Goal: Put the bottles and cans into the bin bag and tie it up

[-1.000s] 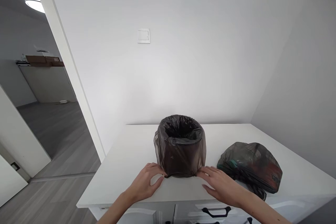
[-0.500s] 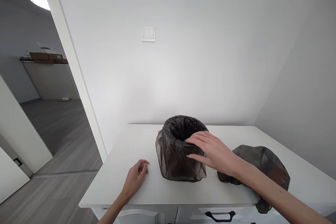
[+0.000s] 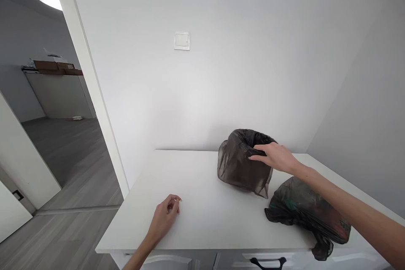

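Observation:
My right hand (image 3: 268, 156) pinches the near rim of a small trash bin (image 3: 243, 168) lined with a thin dark plastic bag. The bin is tilted and looks raised off the white cabinet top (image 3: 196, 219), toward its back. The bag's folded-over edge hangs loose around the outside, and the bin's own wall is hidden under it. My left hand (image 3: 165, 215) rests on the cabinet top at the left, fingers curled in with nothing in them. Under my right forearm lies a knotted, filled dark garbage bag (image 3: 294, 202), partly hidden by the arm.
Behind the cabinet is a white wall with a light switch (image 3: 182, 41); another wall closes the right side. Black drawer handles (image 3: 268, 264) show on the cabinet front. At the left, a doorway opens on a room with cardboard boxes (image 3: 52, 66).
My right hand has gripped the lined bin's rim and moved it right and back, tilting it. My left hand has barely moved. More of the knotted garbage bag shows now.

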`<state>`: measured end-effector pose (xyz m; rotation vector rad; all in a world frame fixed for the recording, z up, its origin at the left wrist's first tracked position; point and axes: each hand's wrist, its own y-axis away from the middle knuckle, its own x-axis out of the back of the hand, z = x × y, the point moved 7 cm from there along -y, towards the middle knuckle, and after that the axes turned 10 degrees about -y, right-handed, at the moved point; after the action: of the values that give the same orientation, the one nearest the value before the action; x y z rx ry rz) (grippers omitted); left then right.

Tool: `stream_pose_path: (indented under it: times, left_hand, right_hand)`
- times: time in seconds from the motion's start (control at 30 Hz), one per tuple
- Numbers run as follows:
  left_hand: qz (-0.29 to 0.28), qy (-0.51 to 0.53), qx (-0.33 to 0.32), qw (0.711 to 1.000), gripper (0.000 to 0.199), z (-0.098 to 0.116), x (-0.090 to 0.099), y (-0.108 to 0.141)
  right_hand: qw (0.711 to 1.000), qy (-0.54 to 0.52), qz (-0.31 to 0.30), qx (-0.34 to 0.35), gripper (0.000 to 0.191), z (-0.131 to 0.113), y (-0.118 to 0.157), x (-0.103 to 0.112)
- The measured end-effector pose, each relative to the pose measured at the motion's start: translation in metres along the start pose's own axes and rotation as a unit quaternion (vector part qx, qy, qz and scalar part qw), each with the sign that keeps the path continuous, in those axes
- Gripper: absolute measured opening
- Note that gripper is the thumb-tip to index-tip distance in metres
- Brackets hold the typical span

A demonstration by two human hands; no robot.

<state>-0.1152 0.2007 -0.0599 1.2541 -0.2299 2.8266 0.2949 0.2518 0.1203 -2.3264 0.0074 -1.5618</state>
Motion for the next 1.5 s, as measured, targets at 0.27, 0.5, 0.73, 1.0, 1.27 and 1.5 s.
stream_pose_path:
  times: [0.27,0.5,0.73,1.0,1.27,1.5]
  left_hand:
    - [0.019,-0.008,0.004,1.0,0.037,0.003,0.001,0.001]
    - [0.024,-0.008,0.005,1.0,0.038,0.003,0.0,0.001]
    - [0.049,-0.078,-0.043,0.995,0.037,0.006,-0.001,0.007]
    - [0.126,-0.209,-0.095,0.965,0.049,-0.002,-0.022,0.013]
    - [0.105,-0.331,-0.061,0.936,0.072,-0.019,-0.043,0.017]
    - [0.104,-0.338,-0.041,0.934,0.082,-0.025,-0.048,0.016]
  right_hand:
    - [0.994,0.06,0.046,-0.073,0.064,0.101,-0.014,-0.008]
    - [0.99,0.102,0.037,-0.087,0.058,0.12,-0.015,-0.016]
    - [0.971,0.036,0.22,0.082,0.048,0.048,0.044,-0.055]
    - [0.989,-0.09,0.106,0.051,0.051,0.023,0.123,-0.214]
    - [0.996,-0.068,0.02,-0.061,0.072,0.035,0.139,-0.253]
    - [0.997,-0.038,0.002,-0.064,0.076,0.035,0.139,-0.255]
